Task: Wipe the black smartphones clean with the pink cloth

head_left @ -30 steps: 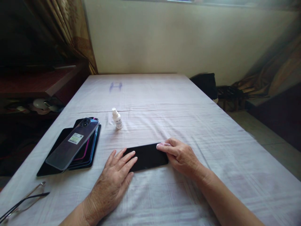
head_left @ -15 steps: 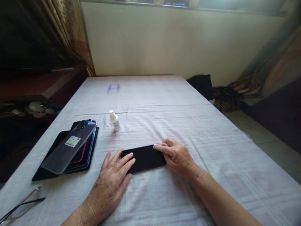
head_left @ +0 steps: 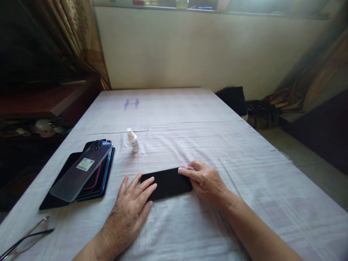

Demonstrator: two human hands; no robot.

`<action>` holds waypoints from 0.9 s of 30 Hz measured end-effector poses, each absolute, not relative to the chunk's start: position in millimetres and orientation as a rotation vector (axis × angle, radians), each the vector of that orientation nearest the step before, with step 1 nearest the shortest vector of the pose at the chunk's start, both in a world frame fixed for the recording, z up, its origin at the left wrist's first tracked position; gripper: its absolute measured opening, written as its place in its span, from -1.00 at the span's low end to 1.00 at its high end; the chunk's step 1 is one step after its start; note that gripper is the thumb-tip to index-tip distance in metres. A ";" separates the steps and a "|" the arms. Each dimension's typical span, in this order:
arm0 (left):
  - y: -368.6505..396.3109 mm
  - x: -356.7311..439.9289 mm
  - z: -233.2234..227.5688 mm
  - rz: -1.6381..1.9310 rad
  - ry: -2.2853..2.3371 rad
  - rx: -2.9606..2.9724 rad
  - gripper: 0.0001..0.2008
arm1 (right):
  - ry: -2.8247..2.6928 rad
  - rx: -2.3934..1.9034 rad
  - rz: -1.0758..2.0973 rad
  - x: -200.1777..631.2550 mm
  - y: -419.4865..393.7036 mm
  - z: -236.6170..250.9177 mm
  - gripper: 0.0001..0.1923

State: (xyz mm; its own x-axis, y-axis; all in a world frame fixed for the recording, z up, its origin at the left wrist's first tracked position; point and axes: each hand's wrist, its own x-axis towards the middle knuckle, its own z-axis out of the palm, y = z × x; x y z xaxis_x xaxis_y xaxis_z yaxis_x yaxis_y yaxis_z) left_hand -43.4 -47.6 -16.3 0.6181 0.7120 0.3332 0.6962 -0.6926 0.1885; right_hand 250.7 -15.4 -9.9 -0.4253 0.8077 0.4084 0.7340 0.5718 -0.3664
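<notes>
A black smartphone [head_left: 168, 185] lies flat on the cloth, its dark screen facing up. Spread fingers of my left hand [head_left: 133, 203] rest on its left end. At the right end, my right hand [head_left: 208, 181] pinches a small pink-and-white cloth [head_left: 186, 168] against the screen's far corner; most of the cloth is hidden under the fingers. Beyond the phone stands a small white bottle [head_left: 133, 140] with a capped, pointed top.
To the left, several phones are piled up, the top phone [head_left: 81, 174] back side up with a white-and-green label. Eyeglasses [head_left: 29, 235] lie at the near left corner. A pale checked tablecloth [head_left: 174, 116] covers the table. A dark red cabinet [head_left: 49, 98] adjoins its left side.
Both hands, the phone and the pinched cloth keep nearly the same places. The whole view has shifted very slightly.
</notes>
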 end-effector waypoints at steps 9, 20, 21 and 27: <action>-47.2 -43.5 -16.4 0.590 1.223 2.772 -0.54 | -2.262 -1.101 0.482 262.4 -19.9 2.0 -0.64; -46.6 -42.9 -15.9 0.605 1.209 2.772 -0.55 | -2.271 -1.220 0.218 253.6 -10.5 -9.1 -0.62; -46.6 -42.9 -15.6 0.602 1.209 2.773 -0.55 | -2.274 -1.198 0.265 255.1 -11.3 -7.3 -0.62; -47.2 -43.6 -16.8 0.595 1.235 2.763 -0.54 | -2.285 -1.066 0.579 267.1 -20.3 2.1 -0.64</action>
State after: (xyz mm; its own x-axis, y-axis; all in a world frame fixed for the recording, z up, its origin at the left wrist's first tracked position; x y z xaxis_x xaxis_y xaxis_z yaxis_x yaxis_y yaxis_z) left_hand -43.6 -47.2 -16.8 0.6053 0.7276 0.3227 0.7055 -0.6782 0.2058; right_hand 267.1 -20.3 2.1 -0.5357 0.7913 0.2948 0.5554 0.5932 -0.5829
